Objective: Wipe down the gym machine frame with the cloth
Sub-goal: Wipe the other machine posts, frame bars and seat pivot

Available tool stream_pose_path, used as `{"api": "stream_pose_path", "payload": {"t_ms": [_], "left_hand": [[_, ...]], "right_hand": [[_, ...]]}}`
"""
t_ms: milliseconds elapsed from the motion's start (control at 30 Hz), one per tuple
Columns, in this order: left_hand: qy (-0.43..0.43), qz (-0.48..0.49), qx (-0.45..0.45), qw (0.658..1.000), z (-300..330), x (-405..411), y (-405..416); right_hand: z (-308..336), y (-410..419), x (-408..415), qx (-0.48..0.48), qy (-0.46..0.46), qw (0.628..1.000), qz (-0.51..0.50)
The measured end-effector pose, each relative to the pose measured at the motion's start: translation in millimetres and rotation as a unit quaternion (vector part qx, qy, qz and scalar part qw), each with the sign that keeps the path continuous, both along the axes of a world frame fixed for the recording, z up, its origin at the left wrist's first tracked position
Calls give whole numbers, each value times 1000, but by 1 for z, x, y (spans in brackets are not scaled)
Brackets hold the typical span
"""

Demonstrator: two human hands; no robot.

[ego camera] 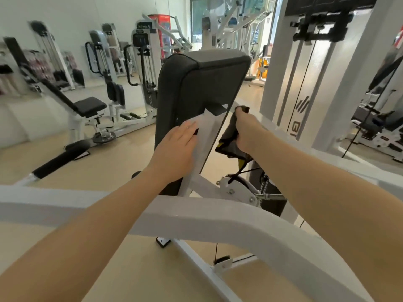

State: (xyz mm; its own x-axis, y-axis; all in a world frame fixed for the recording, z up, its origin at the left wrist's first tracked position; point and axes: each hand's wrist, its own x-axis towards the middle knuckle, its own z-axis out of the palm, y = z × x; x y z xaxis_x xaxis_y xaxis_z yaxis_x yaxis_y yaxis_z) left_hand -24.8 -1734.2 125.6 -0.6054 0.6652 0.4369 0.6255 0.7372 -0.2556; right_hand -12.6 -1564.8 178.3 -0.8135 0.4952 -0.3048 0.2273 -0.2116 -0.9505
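Right hand (246,131), centre-right of the frame: grip closed tight round a bunched dark cloth (231,136) with a yellow edge, held just right of the white frame bar (205,138) on the back of the black pad (196,83). Whether touching the bar's edge or a little off it, cannot tell. Left hand (176,147), centre of frame: fingers straight and flat, pressed on the same bar from its left side (a steadying hold, by the look of it). Bar's long axis tilted, from upper centre down toward lower centre, so the cloth lies beside it, not on it. Right hand the nearer for wiping; likely a short shift leftward onto the bar, then a stroke along its length. Nearer, across the lower frame, a broad white frame arm (196,216), untouched.
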Motion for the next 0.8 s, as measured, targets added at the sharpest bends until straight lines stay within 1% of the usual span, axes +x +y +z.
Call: {"api": "stream_pose_path", "payload": {"t_ms": [67,100,133,167,200,233,300,367,467,533,600,733,800], "left_hand": [[42,32,11,999,2,-2,4],[48,40,16,998,2,-4,6],[44,44,14,998,1,-5,9],[36,50,4,998,-1,-7,11],[28,54,-2,998,-1,-10,13],[28,51,2,998,0,-12,14],[30,44,20,998,1,-15,15],[25,49,20,998,-2,-22,15],[24,50,24,998,-6,-30,18],[50,24,24,998,-11,-35,16],[71,9,6,997,-18,-43,14],[88,14,-42,995,-28,-54,15],[98,35,-38,994,-29,-55,20]], "right_hand": [[-8,-7,-12,3,23,995,96],[-12,-10,-15,12,41,991,128],[-17,-12,-17,1,59,986,157],[-20,-15,-14,0,82,983,163],[-28,-12,-16,3,103,984,147],[-36,-6,-19,1,120,986,112],[-47,1,-23,43,141,989,24],[-47,-2,-30,64,141,988,-5],[-47,-10,-45,72,130,989,10],[-56,-13,-54,92,148,985,16],[-63,-16,-57,89,162,983,16],[-68,-9,-56,30,185,982,33],[-65,-4,-51,-25,194,980,44]]}}
